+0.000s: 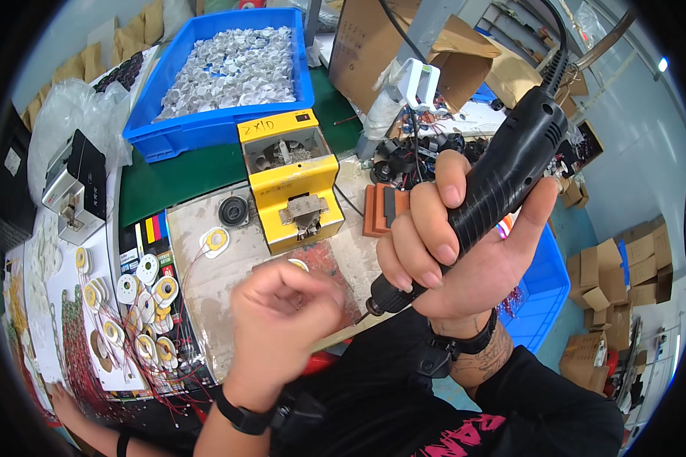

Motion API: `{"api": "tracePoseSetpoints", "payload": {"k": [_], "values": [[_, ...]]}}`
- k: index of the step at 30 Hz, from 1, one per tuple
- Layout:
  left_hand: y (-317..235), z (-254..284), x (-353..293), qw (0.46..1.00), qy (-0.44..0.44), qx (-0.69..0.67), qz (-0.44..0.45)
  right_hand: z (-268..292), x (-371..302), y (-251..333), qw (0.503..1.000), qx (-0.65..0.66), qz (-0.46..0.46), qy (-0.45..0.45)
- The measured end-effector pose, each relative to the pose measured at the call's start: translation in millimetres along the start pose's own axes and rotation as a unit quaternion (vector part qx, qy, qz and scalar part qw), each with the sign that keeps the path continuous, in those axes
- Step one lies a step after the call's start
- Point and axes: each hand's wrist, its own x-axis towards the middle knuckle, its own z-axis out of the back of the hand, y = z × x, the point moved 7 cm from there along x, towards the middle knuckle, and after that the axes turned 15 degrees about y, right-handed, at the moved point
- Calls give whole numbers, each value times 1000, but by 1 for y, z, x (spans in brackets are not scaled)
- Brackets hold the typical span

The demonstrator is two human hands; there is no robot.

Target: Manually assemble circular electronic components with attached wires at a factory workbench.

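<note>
My right hand [450, 244], raised at the right, is wrapped round a black electric screwdriver [503, 167]. The tool slants down to the left, its tip near my left hand [282, 312]. That hand is slightly blurred, its fingers curled inward over the work mat; whatever they hold is hidden. Just beyond it shows part of a yellow-and-white disc [298, 264]; whether it touches the fingers I cannot tell. Beyond stands a yellow screw feeder [293, 179] with loose screws inside. A wired disc [215, 242] and a black round part [234, 211] lie left of the feeder.
A blue bin [141, 133] of white plastic parts stands at the back left. Several wired discs [160, 293] are heaped at the left. Brown blocks [377, 209] sit right of the feeder, beside a metal post. Another person's hand [68, 411] reaches in at the lower left.
</note>
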Motion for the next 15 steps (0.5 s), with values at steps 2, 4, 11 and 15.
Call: {"api": "tracePoseSetpoints", "payload": {"k": [2, 4, 11, 15], "values": [[-21, 16, 23, 993, -38, 109, -18, 2, -1, 5, 1000, -14, 4, -4], [-53, 28, 59, 957, -65, 267, -89, -1, -2, 8, 1000, -14, 9, -9], [-42, 61, 139, 648, -73, 754, -78, 4, -3, 29, 998, -37, 32, -39], [-72, 18, 94, 654, -115, 702, -258, 12, 2, 40, 999, 25, 39, -13]]}}
